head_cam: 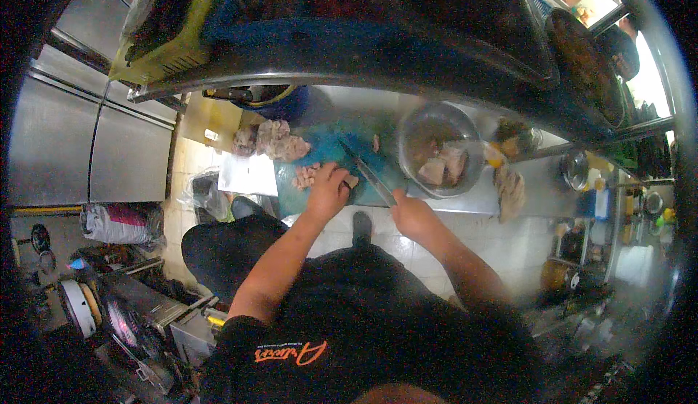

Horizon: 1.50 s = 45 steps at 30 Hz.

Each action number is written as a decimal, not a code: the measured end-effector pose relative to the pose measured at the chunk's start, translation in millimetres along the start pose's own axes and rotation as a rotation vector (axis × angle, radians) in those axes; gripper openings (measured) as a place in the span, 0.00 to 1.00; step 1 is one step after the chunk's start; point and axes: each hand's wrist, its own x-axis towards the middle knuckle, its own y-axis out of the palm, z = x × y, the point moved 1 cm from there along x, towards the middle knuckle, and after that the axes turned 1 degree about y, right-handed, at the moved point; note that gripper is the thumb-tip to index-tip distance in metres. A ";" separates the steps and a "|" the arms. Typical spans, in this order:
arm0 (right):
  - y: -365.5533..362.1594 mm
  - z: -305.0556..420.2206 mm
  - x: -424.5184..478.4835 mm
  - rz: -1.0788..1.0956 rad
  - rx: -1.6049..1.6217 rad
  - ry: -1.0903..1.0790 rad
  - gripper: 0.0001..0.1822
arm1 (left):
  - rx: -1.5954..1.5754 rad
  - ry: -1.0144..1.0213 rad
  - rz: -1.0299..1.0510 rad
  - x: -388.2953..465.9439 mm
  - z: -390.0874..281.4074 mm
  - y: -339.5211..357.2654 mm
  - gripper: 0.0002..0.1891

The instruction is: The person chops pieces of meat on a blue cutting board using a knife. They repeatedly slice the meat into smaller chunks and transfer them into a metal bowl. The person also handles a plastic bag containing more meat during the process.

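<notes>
My right hand [413, 216] grips a kitchen knife [371, 174], its long blade slanting up and left across the green cutting board [390, 177]. On the board's near part, my left hand [327, 188] holds down a piece of meat [352, 181], mostly covered by the fingers. Small cut meat pieces [305, 176] lie just left of that hand. Larger chunks of pale meat [278, 141] are heaped at the board's far left corner. One small scrap of meat [375, 142] sits apart, beyond the blade. Right of the board, a round metal bowl [406, 158] contains big meat chunks [444, 167].
A metal shelf edge [305, 79] crosses above the counter, with large trays over it. Behind the board stands a blue container [297, 104], a black-handled knife [229, 94] beside it. A crumpled cloth [508, 191] hangs over the counter edge at right. Steel cabinet doors [131, 153] stand left.
</notes>
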 end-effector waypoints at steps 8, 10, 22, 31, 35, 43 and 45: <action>1.7 5.7 -32.7 0.028 -0.152 -0.185 0.18 | -0.003 0.043 0.072 -4.2 12.2 8.5 0.17; 2.0 2.9 -26.4 0.079 -0.202 -0.205 0.15 | -0.002 0.079 0.025 -4.2 11.4 8.2 0.17; 48.4 14.2 50.6 0.051 -0.096 -0.094 0.19 | 0.036 0.043 0.056 -3.2 9.8 7.6 0.16; 55.3 -6.1 -4.3 0.114 -0.144 -0.099 0.21 | 0.032 0.091 0.007 -2.2 11.6 12.4 0.14; 49.9 0.2 16.5 0.110 -0.104 -0.090 0.24 | 0.042 0.083 0.014 -3.1 10.0 11.6 0.14; 5.0 3.0 -13.9 0.071 -0.027 0.097 0.19 | 0.156 0.118 0.111 12.4 -7.8 3.3 0.19; 4.5 -0.2 -17.0 0.081 -0.051 0.096 0.21 | 0.142 0.036 0.174 10.4 -9.5 7.9 0.19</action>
